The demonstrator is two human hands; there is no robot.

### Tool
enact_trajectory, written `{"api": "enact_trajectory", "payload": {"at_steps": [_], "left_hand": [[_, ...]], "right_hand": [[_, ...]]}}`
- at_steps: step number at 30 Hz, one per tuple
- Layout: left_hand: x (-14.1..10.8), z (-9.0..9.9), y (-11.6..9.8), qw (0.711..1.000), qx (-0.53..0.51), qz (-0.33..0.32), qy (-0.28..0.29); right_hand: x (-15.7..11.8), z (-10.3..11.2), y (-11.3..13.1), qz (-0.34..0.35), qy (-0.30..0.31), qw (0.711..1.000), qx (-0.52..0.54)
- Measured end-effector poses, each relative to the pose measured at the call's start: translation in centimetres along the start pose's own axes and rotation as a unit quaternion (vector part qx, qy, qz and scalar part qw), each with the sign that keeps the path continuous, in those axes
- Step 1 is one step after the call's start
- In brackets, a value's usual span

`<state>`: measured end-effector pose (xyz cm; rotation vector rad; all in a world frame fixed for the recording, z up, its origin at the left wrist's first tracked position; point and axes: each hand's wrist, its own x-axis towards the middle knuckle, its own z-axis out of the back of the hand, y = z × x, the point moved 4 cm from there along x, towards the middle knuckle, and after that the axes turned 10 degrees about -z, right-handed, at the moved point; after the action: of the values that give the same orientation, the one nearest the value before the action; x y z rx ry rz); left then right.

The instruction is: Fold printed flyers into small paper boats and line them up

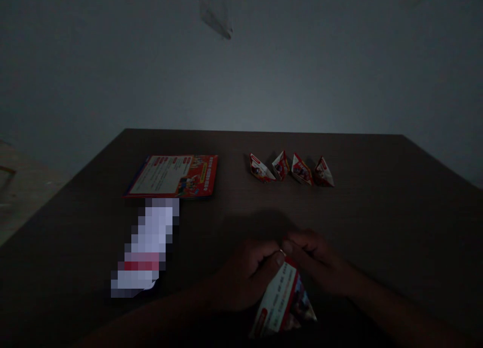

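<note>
Near the table's front edge, a printed paper [281, 297] folded into a triangle points away from me. My left hand [249, 270] pinches it near the tip, the thumb lying on top of the print. From the other side my right hand [320, 260] closes on the same tip with thumb and fingers. Both hands meet there, and the exact grip of the fingertips is dim. Farther back stand several small folded paper boats [302, 171] in a row, red and white like the paper in my hands.
A stack of printed leaflets [162, 177] lies at the back left of the dark table [234, 147]. In front of it is a bright, pixelated object [147, 242] whose kind is hidden. A clear plastic pocket [217, 8] hangs on the wall behind.
</note>
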<state>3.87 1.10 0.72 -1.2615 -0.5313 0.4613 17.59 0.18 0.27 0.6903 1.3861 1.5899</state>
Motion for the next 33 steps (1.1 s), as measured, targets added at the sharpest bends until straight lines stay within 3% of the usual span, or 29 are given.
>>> {"api": "enact_trajectory", "payload": {"at_steps": [5, 11, 15, 19, 27, 33], "left_hand": [[0.0, 0.1, 0.0, 0.999, 0.025, -0.021, -0.018], [0.0, 0.2, 0.2, 0.999, 0.026, 0.004, -0.026], [0.1, 0.2, 0.1, 0.999, 0.021, 0.008, -0.037], [0.1, 0.3, 0.4, 0.998, 0.009, 0.013, -0.053], [0.0, 1.4, 1.0, 0.979, -0.043, 0.059, -0.188], [-0.2, 1.6, 1.3, 0.969, -0.074, 0.063, -0.229]], "right_hand": [[0.0, -0.1, 0.6, 0.000, -0.045, 0.996, -0.073], [0.1, -0.1, 0.6, -0.008, -0.020, 0.999, -0.043], [0.0, 0.1, 0.8, 0.002, -0.049, 0.994, -0.093], [0.1, 0.0, 0.2, -0.023, -0.036, 0.998, -0.036], [-0.3, 1.1, 0.3, -0.004, -0.041, 0.999, -0.002], [-0.3, 1.1, 0.3, -0.018, -0.057, 0.998, 0.027]]}}
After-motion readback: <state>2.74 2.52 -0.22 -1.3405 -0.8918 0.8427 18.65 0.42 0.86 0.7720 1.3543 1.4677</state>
